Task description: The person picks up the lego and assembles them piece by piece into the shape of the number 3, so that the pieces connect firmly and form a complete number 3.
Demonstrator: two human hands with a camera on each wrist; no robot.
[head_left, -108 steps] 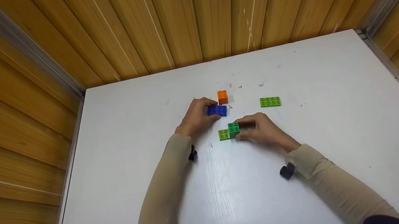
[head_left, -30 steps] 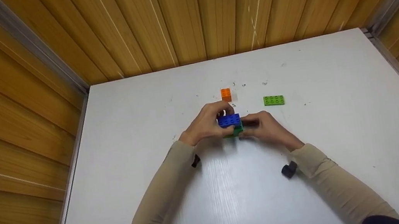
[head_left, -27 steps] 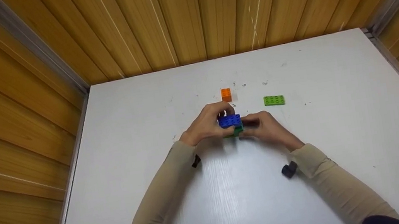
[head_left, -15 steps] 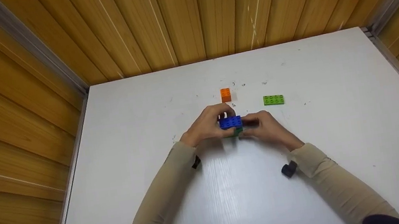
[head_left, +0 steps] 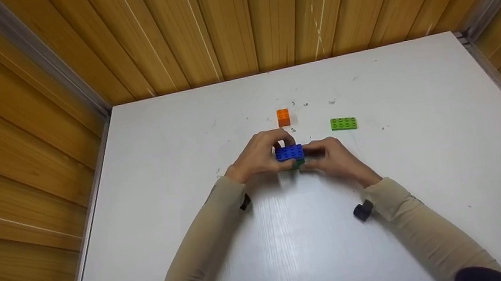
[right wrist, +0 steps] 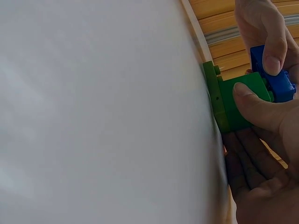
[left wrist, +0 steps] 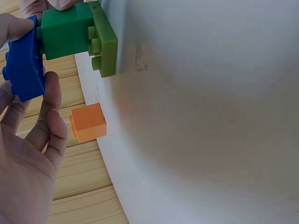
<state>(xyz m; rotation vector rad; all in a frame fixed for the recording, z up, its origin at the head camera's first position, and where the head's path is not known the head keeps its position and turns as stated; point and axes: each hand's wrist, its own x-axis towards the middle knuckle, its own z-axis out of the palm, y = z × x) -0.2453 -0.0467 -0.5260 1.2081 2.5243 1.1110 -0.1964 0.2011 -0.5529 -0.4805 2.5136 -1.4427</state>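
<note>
My left hand point(head_left: 257, 155) pinches a blue brick point(head_left: 289, 151) between thumb and fingers, over a green brick point(left wrist: 67, 32). In the left wrist view the blue brick is slightly tilted, and green studs show in a gap between the two. Beneath the green brick is a flat lime-green brick point(left wrist: 107, 44) resting on the table; some of its studs stick out past the green one. With thumb and fingers, my right hand point(head_left: 336, 163) grips the green brick from the right. Seen from the head, the blue brick and left thumb hide most of the stack.
Behind the hands an orange brick point(head_left: 283, 117) stands on the white table point(head_left: 171, 137). Another flat lime-green brick point(head_left: 343, 123) lies to the back right. Ribbed wood-look walls point(head_left: 233, 20) border the table at the back and sides.
From beside the orange brick, my left hand has brought the blue brick toward me and right, over the green brick. In the last second it shifts only slightly. My right hand keeps its grip.
</note>
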